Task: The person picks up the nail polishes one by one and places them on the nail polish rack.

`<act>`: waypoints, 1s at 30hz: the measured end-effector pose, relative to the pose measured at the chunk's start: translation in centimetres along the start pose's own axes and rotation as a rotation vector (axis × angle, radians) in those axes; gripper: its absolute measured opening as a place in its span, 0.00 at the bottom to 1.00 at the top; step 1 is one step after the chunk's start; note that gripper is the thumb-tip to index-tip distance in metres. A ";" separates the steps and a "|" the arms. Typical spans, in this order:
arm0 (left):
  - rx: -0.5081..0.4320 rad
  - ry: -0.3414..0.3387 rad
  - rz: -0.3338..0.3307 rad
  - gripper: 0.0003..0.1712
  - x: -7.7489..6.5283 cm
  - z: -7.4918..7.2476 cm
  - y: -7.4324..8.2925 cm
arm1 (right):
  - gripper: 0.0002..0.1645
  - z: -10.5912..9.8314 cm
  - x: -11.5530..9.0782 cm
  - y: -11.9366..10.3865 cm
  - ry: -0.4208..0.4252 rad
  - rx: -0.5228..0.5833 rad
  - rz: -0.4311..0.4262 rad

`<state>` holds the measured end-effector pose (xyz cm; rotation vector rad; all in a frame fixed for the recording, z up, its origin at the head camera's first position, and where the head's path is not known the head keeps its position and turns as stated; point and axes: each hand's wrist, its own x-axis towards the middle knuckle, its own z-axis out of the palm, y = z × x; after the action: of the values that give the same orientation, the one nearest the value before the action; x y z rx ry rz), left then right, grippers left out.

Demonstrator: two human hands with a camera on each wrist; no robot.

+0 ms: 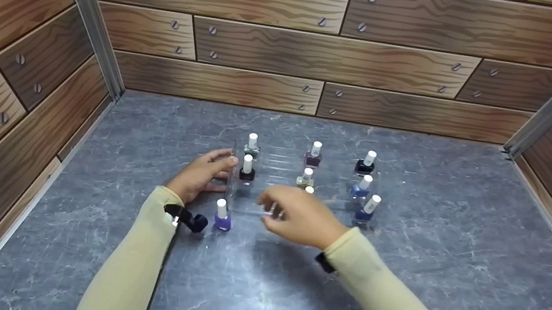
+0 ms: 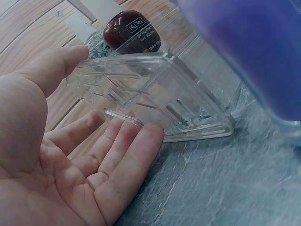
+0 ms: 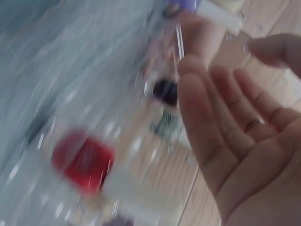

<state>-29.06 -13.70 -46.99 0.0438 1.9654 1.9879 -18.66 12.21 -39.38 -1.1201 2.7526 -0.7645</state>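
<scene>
A clear stepped rack (image 2: 188, 101) holds several white-capped nail polish bottles, among them a dark red bottle (image 2: 132, 33) at its left end. My left hand (image 1: 203, 174) touches the rack's left side panel, thumb at the upper edge and fingers lower against the panel. Above the rack's front left part hovers my right hand (image 1: 303, 215), loosely bent, with nothing in it. It hides most of a red nail polish bottle (image 3: 83, 161), whose cap shows behind it in the head view. A purple nail polish bottle (image 1: 222, 220) stands upright on the table, in front of the rack's left end.
On the rack's right end stand a black bottle (image 1: 365, 165), a light blue bottle (image 1: 360, 189) and a dark blue bottle (image 1: 364, 214). A mauve bottle (image 1: 313, 158) and a pale gold bottle (image 1: 305, 180) sit mid-rack. Wood-patterned walls (image 1: 267, 45) enclose the grey marbled table (image 1: 451, 258).
</scene>
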 end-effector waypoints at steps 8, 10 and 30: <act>0.004 0.004 -0.001 0.40 0.2 0.0 -0.3 | 0.25 2.6 3.2 -1.1 -0.111 -0.010 0.039; 0.005 0.007 0.001 0.40 0.0 -0.2 -0.2 | 0.26 3.2 3.7 -1.2 -0.117 -0.003 0.033; -0.003 0.001 0.008 0.39 -0.1 -0.2 -0.1 | 0.19 5.9 6.1 -1.4 -0.053 -0.064 0.000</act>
<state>-29.06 -13.94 -47.08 0.0498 1.9664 1.9963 -20.72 4.76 -43.16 -1.1347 2.7518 -0.6413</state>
